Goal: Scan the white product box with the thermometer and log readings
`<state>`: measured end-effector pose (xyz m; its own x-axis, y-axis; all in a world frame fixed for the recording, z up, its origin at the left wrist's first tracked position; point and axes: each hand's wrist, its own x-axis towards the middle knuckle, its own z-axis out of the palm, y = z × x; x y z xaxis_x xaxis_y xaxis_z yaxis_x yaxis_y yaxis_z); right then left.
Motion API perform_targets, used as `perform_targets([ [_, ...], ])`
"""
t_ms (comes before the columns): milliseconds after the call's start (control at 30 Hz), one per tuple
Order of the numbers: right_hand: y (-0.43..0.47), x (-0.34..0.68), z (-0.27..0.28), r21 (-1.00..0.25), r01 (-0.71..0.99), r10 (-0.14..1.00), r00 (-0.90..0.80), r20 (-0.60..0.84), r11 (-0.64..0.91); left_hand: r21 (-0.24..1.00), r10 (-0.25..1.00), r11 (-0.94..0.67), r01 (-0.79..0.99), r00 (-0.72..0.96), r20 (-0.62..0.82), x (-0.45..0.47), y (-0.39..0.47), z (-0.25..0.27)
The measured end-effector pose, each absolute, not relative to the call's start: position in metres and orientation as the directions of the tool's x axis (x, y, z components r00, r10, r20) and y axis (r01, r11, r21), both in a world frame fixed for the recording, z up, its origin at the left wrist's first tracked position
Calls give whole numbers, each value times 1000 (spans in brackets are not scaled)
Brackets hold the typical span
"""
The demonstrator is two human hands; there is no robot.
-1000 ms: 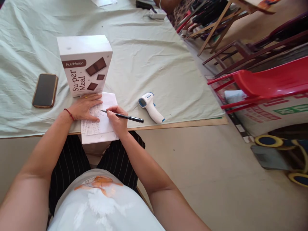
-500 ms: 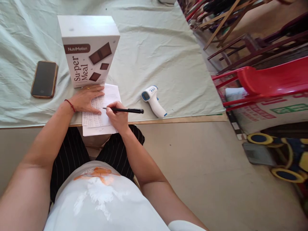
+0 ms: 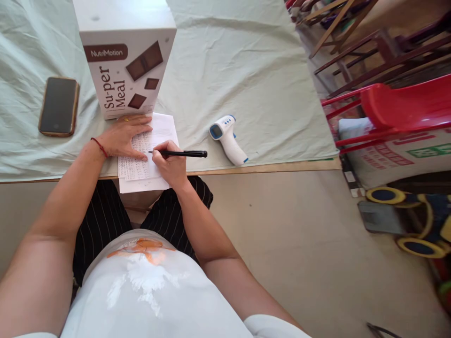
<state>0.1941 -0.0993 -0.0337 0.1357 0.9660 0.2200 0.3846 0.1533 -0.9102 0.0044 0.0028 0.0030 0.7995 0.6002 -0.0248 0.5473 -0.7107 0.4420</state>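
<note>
Sheets of paper (image 3: 164,126) with rows of handwriting lie at the table's front edge, the lower part sticking out past it. My left hand (image 3: 124,136) rests flat on them, fingers spread, just below a white box (image 3: 130,70) labelled "NutriMotion Su-per Meal". Between the fingers of my right hand (image 3: 171,163) is a black pen (image 3: 192,153), held in a writing grip. Its tip is at the paper near my left thumb; whether it touches I cannot tell. The box stands upright and covers the paper's far edge.
A phone (image 3: 58,106) lies left of the box. To the right is a white and blue infrared thermometer (image 3: 229,139) on the pale green tablecloth (image 3: 253,84). Beyond the table's right edge stand a red plastic chair (image 3: 405,110), a printed sack (image 3: 380,164) and a yellow-and-blue wheeled item (image 3: 423,211).
The view has shifted, so the box, phone and table appear slightly higher in it. My right hand, with the pen, has moved very little; my left hand stays on the paper.
</note>
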Motion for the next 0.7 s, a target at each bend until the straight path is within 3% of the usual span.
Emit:
perform_targets([
  [367,-98,193,-40,-889,392,940,137,313,239,455,593,-709,539,805,-30,4,5,0],
  [700,-99,192,-38,-875,427,939,140,315,229,469,604,-679,565,793,-82,2,1,14],
])
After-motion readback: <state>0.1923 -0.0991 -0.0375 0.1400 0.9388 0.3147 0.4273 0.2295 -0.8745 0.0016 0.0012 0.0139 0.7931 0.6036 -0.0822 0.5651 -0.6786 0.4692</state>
